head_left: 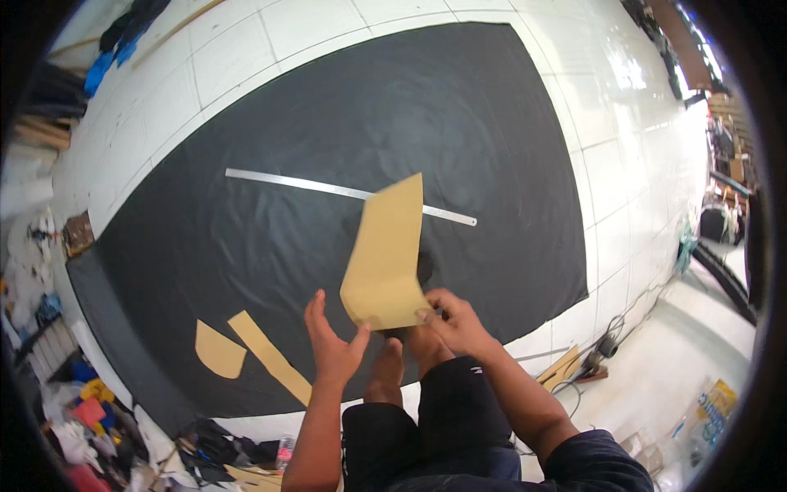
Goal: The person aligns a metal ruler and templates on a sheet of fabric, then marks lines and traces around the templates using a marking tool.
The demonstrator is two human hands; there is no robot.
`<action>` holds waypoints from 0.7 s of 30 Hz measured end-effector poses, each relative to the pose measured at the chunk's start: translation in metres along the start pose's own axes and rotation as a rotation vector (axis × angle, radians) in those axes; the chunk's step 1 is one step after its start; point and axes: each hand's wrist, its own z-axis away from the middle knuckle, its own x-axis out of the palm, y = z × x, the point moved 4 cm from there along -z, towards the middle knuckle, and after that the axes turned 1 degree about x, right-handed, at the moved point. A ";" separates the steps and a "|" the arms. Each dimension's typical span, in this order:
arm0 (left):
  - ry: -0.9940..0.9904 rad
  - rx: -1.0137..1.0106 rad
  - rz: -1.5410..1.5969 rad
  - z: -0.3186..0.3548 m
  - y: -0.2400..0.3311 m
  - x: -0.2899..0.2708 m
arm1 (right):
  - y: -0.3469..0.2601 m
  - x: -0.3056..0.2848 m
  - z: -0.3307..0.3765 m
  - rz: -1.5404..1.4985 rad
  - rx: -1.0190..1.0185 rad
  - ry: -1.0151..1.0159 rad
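A tan card pattern piece (385, 254) is held up in front of my legs, bent near its lower end. My right hand (455, 324) pinches its lower right corner between thumb and fingers. Beside the lower left corner is my left hand (334, 340), fingers spread and thumb tip at the card's edge. Below lies a large black sheet (287, 115), smooth and leather-like. A steel ruler (287, 181) rests on it, partly hidden behind the card. To the left of my left hand lie a small curved card piece (219, 351) and a long card strip (270, 358).
White floor tiles (582, 115) surround the sheet. Mixed scraps (82, 418) are heaped at the lower left. On the right lie a cable with a dark plug-like device (607, 346) and more card strips (559, 369). A small brown block (79, 234) sits at the sheet's left corner.
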 end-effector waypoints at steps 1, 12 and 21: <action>0.013 0.165 -0.196 0.002 0.015 -0.011 | -0.012 0.005 0.005 0.060 -0.163 -0.036; -0.184 0.008 0.005 0.037 -0.011 -0.017 | -0.109 0.027 -0.011 0.590 -0.740 0.092; -0.061 -0.174 0.235 -0.017 -0.014 0.051 | -0.067 0.004 -0.113 0.662 -0.586 -0.317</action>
